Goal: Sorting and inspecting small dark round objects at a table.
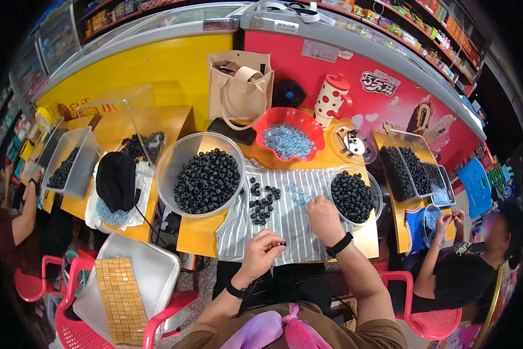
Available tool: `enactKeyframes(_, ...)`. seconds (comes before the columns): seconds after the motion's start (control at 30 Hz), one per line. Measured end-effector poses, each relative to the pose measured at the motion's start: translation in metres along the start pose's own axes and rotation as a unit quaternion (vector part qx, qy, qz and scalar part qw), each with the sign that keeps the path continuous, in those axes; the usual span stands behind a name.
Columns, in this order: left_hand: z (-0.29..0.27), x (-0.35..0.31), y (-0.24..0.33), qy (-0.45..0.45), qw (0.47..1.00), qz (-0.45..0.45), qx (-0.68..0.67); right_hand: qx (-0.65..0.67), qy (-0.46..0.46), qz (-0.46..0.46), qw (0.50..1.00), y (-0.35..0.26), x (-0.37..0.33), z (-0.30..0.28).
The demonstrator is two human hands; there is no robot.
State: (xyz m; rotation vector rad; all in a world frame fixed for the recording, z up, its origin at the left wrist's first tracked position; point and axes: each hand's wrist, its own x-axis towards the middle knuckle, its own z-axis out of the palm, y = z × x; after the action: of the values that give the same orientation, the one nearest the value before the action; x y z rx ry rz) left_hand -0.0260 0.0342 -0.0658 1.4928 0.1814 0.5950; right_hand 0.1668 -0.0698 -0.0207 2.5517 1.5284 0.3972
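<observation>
My left hand [260, 256] is closed in a pinch on a small round black plastic part [283, 244], low over a grey-and-white striped cloth [238, 232]. Further right, my right hand [325, 221] reaches down to the cloth with its fingertips together, beside a thin scatter of small clear-bluish pieces [299, 194]; anything between those fingers is hidden. Several loose black ring-like parts [262, 208] lie on the cloth ahead of my left hand. A large clear bowl [167, 160] of such black parts stands to the left, and a smaller clear bowl [379, 203] of them sits beside my right hand.
Behind the cloth are a red scalloped bowl [318, 152] of clear-bluish pieces, a beige tote bag [238, 93] and a spotted tumbler [331, 102]. A black cap [117, 181] lies at left. A co-worker's hands [447, 221] work at right; another person's arm [26, 215] shows far left.
</observation>
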Motion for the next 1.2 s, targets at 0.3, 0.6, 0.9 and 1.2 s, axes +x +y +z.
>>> enactKeyframes(0.3, -0.001, -0.008, 0.002, 0.042, 0.996, -0.066, -0.046, 0.412, 0.017, -0.007, 0.911, -0.036, -0.045, -0.028)
enactKeyframes(0.6, -0.001, 0.002, 0.003, -0.001, 0.964, -0.163, -0.208, 0.808, -0.013, 0.22, 0.547, -0.053, -0.07, -0.031)
enactKeyframes(0.9, 0.011, 0.004, -0.002, -0.01, 0.95, -0.153, -0.271, 0.821, 0.14, 0.123, 0.54, -0.067, -0.067, -0.017)
enactKeyframes(1.2, 0.011, 0.005, 0.0, 0.005, 0.946, -0.158, -0.282, 0.762, 0.162, 0.097, 0.619, -0.066, -0.069, -0.011)
